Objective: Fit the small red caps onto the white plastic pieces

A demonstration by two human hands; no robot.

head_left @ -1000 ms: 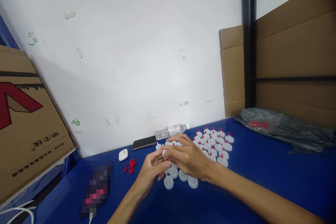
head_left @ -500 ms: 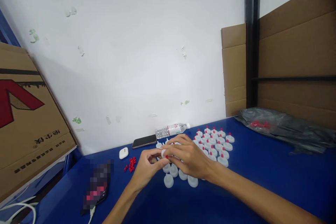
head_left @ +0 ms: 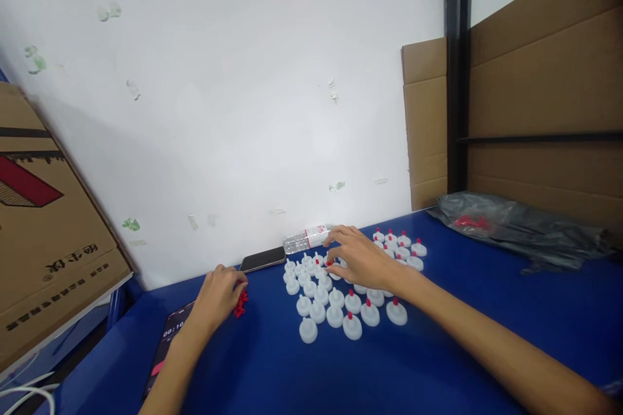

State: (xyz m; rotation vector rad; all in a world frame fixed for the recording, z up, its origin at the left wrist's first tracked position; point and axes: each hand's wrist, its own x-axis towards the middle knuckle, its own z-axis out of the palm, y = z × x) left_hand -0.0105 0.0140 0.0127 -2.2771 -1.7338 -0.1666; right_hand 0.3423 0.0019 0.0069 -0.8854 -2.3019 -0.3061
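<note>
My left hand (head_left: 219,295) is at the near left of a small pile of red caps (head_left: 241,305), its fingers curled down against the pile's edge. Whatever its fingertips hold is hidden. Over the middle of a group of white round lids with spouts (head_left: 335,316), my right hand (head_left: 357,258) has bent fingers spread apart, with a red tip showing beside its thumb and forefinger. Some lids carry a red cap on the spout (head_left: 352,327), mostly on the right side. Those on the left show bare white spouts (head_left: 308,329).
A clear plastic bottle (head_left: 296,243) and a dark phone (head_left: 263,260) lie by the wall. Another phone (head_left: 170,331) with a timer display sits under my left forearm. At the right is a grey plastic bag (head_left: 520,230) with red pieces. Cardboard (head_left: 63,233) stands left.
My hands were together, handling a white lid with a red cap; now they are apart. The left has gone left to the red caps, the right over the lids. The view has shifted slightly.
</note>
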